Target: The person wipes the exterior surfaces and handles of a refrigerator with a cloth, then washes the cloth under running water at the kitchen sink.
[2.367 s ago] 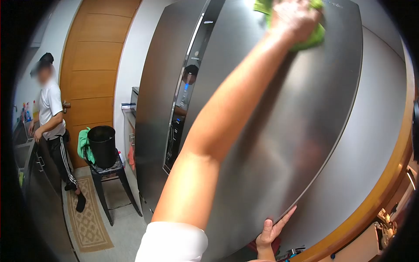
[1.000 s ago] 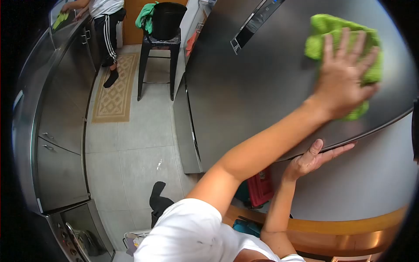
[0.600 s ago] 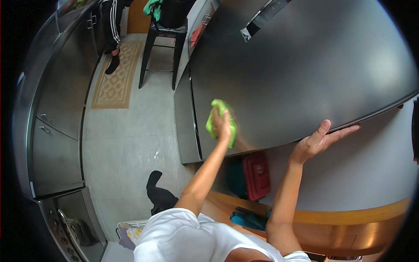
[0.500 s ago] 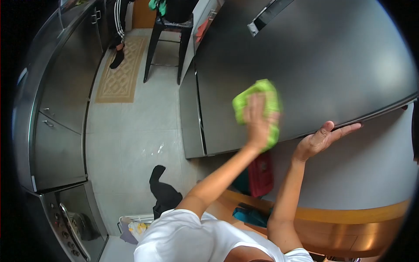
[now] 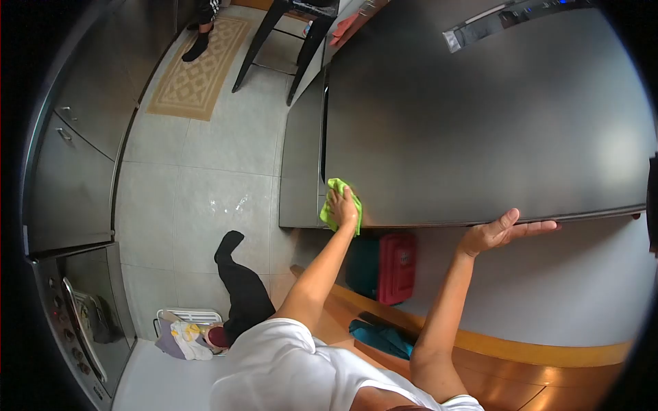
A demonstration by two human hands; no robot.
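My left hand [image 5: 345,209] is closed on a bright green cloth [image 5: 333,216] and presses it against the grey metal refrigerator [image 5: 466,137]. The cloth lies at the near edge of the front, beside the dark seam between the large panel and the smaller one [image 5: 299,171]. My right hand [image 5: 497,234] rests along the refrigerator's near edge, farther right, with its thumb raised and fingers stretched out. It holds nothing that I can see.
Red [image 5: 397,268] and teal containers stand below the refrigerator's near edge. A black stool [image 5: 312,58], a patterned mat [image 5: 199,75] and another person's foot [image 5: 197,48] are at the back. Metal cabinets [image 5: 75,178] and an oven [image 5: 86,315] line the left side.
My left hand has moved the cloth left and down, from the middle of the panel to its near left corner. My right hand stays at the edge. The view has shifted.
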